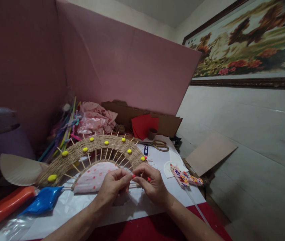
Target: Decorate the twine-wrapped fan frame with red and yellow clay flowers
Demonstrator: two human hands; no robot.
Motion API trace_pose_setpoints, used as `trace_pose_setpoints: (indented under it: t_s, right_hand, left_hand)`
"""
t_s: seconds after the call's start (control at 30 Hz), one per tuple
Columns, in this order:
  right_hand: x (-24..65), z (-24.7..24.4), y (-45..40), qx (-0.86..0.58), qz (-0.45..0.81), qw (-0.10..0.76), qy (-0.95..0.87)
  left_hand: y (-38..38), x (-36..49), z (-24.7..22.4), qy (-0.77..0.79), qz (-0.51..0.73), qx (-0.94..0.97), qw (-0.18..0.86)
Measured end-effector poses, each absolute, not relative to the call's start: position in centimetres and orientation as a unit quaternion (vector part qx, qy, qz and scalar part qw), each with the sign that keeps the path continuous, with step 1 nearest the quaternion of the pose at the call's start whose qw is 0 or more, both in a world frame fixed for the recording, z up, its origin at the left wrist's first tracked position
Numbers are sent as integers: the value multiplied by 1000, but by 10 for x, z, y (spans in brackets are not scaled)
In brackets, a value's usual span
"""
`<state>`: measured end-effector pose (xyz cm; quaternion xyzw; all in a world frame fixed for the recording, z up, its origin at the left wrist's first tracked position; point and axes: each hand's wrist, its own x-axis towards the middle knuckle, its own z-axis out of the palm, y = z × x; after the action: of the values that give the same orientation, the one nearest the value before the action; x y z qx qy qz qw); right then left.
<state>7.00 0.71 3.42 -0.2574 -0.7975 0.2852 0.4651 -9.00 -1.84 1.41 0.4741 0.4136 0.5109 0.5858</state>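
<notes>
A small red piece of modelling clay is pinched where the fingertips of both hands meet. My left hand is closed, thumb and forefinger pressed together at that piece. My right hand is closed too, and a second red bit shows among its curled fingers. Just behind them lies a half-round fan-shaped craft, with a twine-wound arch on thin sticks and a dotted fabric half circle. Several yellow clay dots sit on the arch. A red dot touches the yellow one at its right end.
Orange and blue clay packs lie at left. Scissors, a blue thread snipper and a small brown cup are behind. A floral fabric bow lies right. Pink cloth and cardboard stand at the back.
</notes>
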Motion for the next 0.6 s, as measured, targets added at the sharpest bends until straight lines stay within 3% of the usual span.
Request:
trace_pose_setpoints:
  t_s: [0.17, 0.23, 0.33, 0.43, 0.6]
  right_hand:
    - [69, 33, 7, -262, 323, 460, -784]
    - [72, 35, 11, -279, 370, 454, -761]
    - [81, 43, 27, -323, 434, 472, -696]
    - [93, 55, 51, -354, 397, 518, -670]
    - [107, 69, 90, -395, 279, 422, -767]
  left_hand:
    - [-17, -89, 12, 423, 506, 487, 572]
    - [-19, -90, 13, 433, 520, 518, 523]
    - [-22, -92, 13, 446, 534, 632, 341]
    - [-21, -94, 11, 433, 492, 744, 128]
    - [-14, -98, 6, 465, 396, 790, -53]
